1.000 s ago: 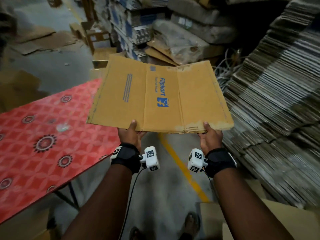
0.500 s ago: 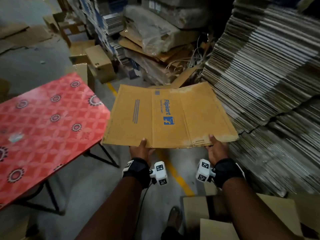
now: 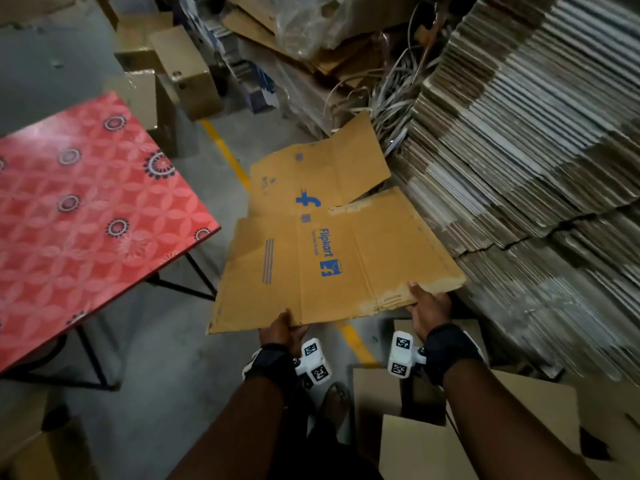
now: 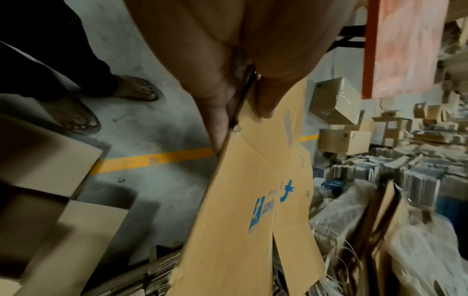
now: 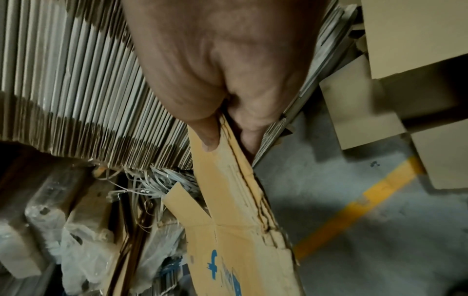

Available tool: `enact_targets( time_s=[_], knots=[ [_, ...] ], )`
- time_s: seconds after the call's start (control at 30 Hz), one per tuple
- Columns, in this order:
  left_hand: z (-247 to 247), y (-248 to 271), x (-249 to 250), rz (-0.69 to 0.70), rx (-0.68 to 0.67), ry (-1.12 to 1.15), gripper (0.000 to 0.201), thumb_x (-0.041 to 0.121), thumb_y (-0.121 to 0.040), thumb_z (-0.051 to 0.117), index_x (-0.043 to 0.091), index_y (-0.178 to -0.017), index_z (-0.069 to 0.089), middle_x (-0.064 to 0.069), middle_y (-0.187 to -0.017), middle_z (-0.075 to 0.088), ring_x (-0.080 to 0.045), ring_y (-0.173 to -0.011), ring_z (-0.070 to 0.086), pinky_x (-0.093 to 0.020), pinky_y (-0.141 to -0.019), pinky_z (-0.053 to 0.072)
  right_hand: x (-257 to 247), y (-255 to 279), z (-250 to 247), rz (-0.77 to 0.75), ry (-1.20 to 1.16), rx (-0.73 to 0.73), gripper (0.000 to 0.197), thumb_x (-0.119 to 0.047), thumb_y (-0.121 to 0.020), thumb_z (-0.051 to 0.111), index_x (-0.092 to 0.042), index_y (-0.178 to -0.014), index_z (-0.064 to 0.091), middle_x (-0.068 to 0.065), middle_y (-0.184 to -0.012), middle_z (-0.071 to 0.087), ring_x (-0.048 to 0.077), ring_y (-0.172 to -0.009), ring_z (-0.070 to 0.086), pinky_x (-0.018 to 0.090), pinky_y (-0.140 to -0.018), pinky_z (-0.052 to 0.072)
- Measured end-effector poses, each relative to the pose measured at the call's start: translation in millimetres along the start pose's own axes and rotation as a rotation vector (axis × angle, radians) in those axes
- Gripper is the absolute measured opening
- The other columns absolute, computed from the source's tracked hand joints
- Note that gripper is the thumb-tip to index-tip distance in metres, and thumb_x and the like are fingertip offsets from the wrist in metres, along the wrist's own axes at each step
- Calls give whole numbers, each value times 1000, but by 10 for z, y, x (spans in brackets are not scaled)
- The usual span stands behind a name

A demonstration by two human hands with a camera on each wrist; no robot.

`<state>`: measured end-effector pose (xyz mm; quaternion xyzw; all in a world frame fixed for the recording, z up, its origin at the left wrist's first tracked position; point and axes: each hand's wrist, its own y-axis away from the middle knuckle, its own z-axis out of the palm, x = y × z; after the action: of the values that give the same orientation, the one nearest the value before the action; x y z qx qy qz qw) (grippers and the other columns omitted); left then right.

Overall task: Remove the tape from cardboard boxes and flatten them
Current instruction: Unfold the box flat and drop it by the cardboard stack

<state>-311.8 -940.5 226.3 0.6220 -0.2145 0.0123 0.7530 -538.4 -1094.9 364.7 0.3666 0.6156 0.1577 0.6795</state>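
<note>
A flattened brown cardboard box (image 3: pixel 329 265) with blue Flipkart print is held level in front of me, low over the floor. My left hand (image 3: pixel 282 327) pinches its near edge, thumb on top and fingers beneath; the left wrist view shows the same box (image 4: pixel 253 190) clamped by that hand (image 4: pixel 240 108). My right hand (image 3: pixel 427 306) pinches the box's near right corner, where the paper is torn; the right wrist view has that hand (image 5: pixel 225 138) on the box (image 5: pixel 233 200). A second flattened Flipkart box (image 3: pixel 311 174) lies on the floor just beyond.
A red patterned table (image 3: pixel 79 216) stands at the left. Tall stacks of flattened cardboard (image 3: pixel 536 150) fill the right. Unflattened boxes (image 3: pixel 467 427) sit by my feet at the lower right and more boxes (image 3: pixel 183 71) at the back. A yellow line (image 3: pixel 228 154) crosses the grey floor.
Both hands have lowered the flattened box toward the floor, away from the red table and toward the cardboard stacks. The second flat box on the floor has come into view.
</note>
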Motion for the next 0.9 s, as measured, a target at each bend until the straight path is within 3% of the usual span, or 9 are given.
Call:
enact_targets(
  time_s=[0.13,0.37,0.5,0.53,0.6,0.7,0.73,0.83,0.9],
  knots=[
    [38,-90,156,-52,21,87,56,23,-92,61,6,-141,38,-34,-128,53,-49,-104,60,-53,-60,56,-88,-103,299,-24,74,-12,85,-7,-91,66,-3,-154,8,15,-159,19,36,-142,29,52,-111,34],
    [233,-146,784,46,34,160,46,5,-95,54,0,-139,41,-33,-121,54,-37,-76,59,-48,-56,51,224,-592,951,-22,221,4,87,-15,-85,74,-2,-151,19,15,-157,27,37,-139,36,57,-109,37],
    [-29,-393,850,-24,103,162,47,7,-94,57,-6,-137,41,-33,-132,50,-42,-100,57,-52,-68,51,1040,-1176,980,49,366,39,116,-68,-38,87,-16,-133,48,12,-131,54,34,-115,56,58,-106,41],
    [-110,-353,831,-62,102,189,45,10,-96,56,-7,-136,43,-30,-133,51,-42,-109,55,-52,-75,51,1076,-1057,1021,85,370,39,104,-68,-45,87,-19,-128,49,12,-121,56,34,-108,57,57,-105,42],
    [-282,-285,778,-99,144,220,32,13,-99,52,-5,-124,51,-24,-134,52,-40,-122,50,-52,-88,50,1011,-730,1109,136,403,43,74,-36,-81,78,-6,-138,41,19,-123,55,37,-108,57,52,-95,50],
    [-342,-211,671,-91,137,281,19,10,-102,42,1,-115,52,-22,-144,42,-42,-131,39,-46,-58,58,1102,-758,1086,140,457,-13,43,-22,-90,68,-12,-123,42,3,-75,44,21,-65,48,37,-60,49],
    [-323,-226,652,-78,107,296,26,9,-102,40,-1,-124,49,-22,-146,39,-43,-134,36,-44,-56,58,1136,-829,1100,130,444,-17,55,-20,-91,68,-7,-136,40,3,-76,45,22,-66,47,38,-65,48],
    [-179,-499,634,-14,126,287,43,7,-102,40,-3,-144,35,-26,-147,37,-47,-135,35,-49,-81,51,1136,-1092,1218,75,413,-16,68,-14,-93,65,6,-146,28,23,-123,55,40,-110,56,48,-89,46],
    [-52,-678,599,-40,174,236,45,6,-100,44,-2,-144,35,-27,-144,40,-48,-131,39,-52,-90,43,1178,-1309,1248,86,441,0,57,-16,-93,65,8,-137,38,23,-120,57,37,-109,57,50,-86,47]
  ],
)
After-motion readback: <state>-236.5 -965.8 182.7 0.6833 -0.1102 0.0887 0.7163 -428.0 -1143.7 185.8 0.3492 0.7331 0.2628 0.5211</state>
